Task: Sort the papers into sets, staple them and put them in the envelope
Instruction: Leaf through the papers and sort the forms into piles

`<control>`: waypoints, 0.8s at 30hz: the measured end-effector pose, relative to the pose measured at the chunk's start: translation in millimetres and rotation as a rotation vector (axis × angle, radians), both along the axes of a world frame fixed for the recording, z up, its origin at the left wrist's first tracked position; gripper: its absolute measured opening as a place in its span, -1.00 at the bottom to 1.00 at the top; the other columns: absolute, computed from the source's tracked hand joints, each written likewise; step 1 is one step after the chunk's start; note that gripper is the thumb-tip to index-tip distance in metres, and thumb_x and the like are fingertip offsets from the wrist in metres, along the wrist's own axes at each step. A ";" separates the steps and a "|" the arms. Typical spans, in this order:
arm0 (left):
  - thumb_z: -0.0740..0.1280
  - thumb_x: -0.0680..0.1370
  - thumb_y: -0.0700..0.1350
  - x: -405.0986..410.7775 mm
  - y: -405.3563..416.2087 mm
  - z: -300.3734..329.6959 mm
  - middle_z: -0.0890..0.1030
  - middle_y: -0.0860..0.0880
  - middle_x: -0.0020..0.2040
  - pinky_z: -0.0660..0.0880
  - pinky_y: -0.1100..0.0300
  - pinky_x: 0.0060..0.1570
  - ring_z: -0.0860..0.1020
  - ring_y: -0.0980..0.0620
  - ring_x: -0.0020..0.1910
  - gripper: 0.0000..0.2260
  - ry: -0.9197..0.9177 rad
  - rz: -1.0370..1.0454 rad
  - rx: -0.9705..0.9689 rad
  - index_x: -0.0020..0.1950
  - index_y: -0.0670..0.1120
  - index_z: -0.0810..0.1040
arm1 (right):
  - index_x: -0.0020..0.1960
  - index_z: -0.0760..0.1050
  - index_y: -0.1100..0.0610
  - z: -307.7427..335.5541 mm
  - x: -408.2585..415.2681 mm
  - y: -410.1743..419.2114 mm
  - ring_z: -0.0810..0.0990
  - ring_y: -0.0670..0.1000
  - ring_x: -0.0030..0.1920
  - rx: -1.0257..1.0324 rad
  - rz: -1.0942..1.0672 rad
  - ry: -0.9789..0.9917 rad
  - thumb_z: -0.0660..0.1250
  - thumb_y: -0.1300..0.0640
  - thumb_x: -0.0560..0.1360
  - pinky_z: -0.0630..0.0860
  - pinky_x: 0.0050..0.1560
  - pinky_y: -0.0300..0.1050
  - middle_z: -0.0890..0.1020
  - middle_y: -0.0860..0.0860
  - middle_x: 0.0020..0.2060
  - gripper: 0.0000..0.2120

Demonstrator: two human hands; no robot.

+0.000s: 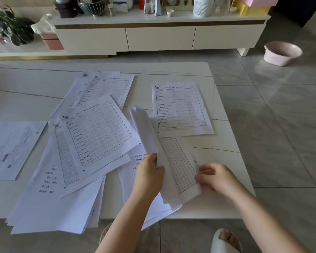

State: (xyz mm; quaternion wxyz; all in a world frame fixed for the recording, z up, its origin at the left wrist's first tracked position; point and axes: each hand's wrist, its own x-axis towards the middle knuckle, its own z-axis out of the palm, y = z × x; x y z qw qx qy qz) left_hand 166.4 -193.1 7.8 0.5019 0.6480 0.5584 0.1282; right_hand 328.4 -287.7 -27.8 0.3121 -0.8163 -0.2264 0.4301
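White printed papers lie spread over a white marble table. My left hand holds up several turned-back sheets of a bundle near the table's front edge. Beneath them a grid sheet is exposed, and my right hand pinches its right edge. A single table form lies flat just behind, to the right. A fanned heap of forms lies left of my left hand. A separate sheet rests at the far left. No stapler or envelope is in view.
A big stack of text sheets overhangs the table's front edge at the left. Behind the table stands a low white cabinet crowded with jars and baskets. A pink basin sits on the tiled floor at the right. A slippered foot shows below.
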 end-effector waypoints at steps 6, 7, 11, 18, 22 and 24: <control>0.16 0.49 -0.37 0.9 -1.1 2.7 0.58 0.00 0.00 0.54 0.12 -0.05 0.56 -0.03 -0.01 -0.66 -0.039 0.002 0.005 0.14 -0.07 0.53 | -0.14 0.52 0.17 9.8 -16.7 3.8 0.55 -0.02 -0.29 0.104 0.073 -0.056 0.42 0.13 0.45 0.44 -0.23 -0.12 0.60 -0.02 -0.29 -0.88; 0.15 0.50 -0.37 0.0 -1.4 4.6 0.55 0.07 -0.06 0.54 0.12 -0.07 0.54 0.00 -0.04 -0.64 -0.046 0.007 0.013 0.17 -0.04 0.51 | -0.16 0.46 0.20 11.6 -18.4 2.6 0.48 -0.03 -0.32 0.091 0.139 -0.156 0.37 0.14 0.47 0.38 -0.30 -0.16 0.53 -0.01 -0.31 -0.86; 0.14 0.51 -0.38 -5.5 -1.0 12.6 0.46 0.11 0.01 0.44 0.23 -0.16 0.46 0.06 -0.06 -0.46 -0.079 0.017 0.046 0.38 0.10 0.32 | -0.10 0.40 0.15 22.7 -27.4 -4.6 0.56 0.02 -0.35 0.083 0.269 -0.276 0.18 0.30 0.54 0.46 -0.50 -0.26 0.50 0.01 -0.22 -0.91; 0.16 0.52 -0.35 -18.5 3.7 20.3 0.43 0.06 0.15 0.46 0.14 -0.06 0.44 0.00 0.00 -0.35 -0.086 0.029 0.062 0.52 0.13 0.14 | -0.32 0.35 0.09 54.0 -29.0 -22.2 0.35 -0.09 -0.54 0.178 0.341 -0.382 0.20 0.21 0.58 0.22 -0.47 -0.27 0.40 0.04 -0.52 -0.71; 0.17 0.51 -0.36 -28.2 7.5 23.2 0.41 0.05 0.21 0.47 0.07 -0.02 0.43 -0.01 0.03 -0.31 -0.129 0.054 0.079 0.53 0.16 0.10 | -0.06 0.44 0.29 68.6 -20.8 -35.4 0.44 -0.12 -0.53 0.174 0.353 -0.348 0.19 0.12 0.60 0.24 -0.38 -0.17 0.38 0.04 -0.50 -0.78; 0.19 0.51 -0.34 -33.3 9.1 23.8 0.42 0.04 0.23 0.42 0.11 -0.08 0.43 -0.02 0.00 -0.29 -0.126 0.062 0.096 0.53 0.18 0.06 | 0.00 0.46 0.29 73.4 -17.8 -40.2 0.40 -0.09 -0.51 0.174 0.362 -0.346 0.19 0.10 0.60 0.24 -0.35 -0.14 0.37 0.00 -0.53 -0.76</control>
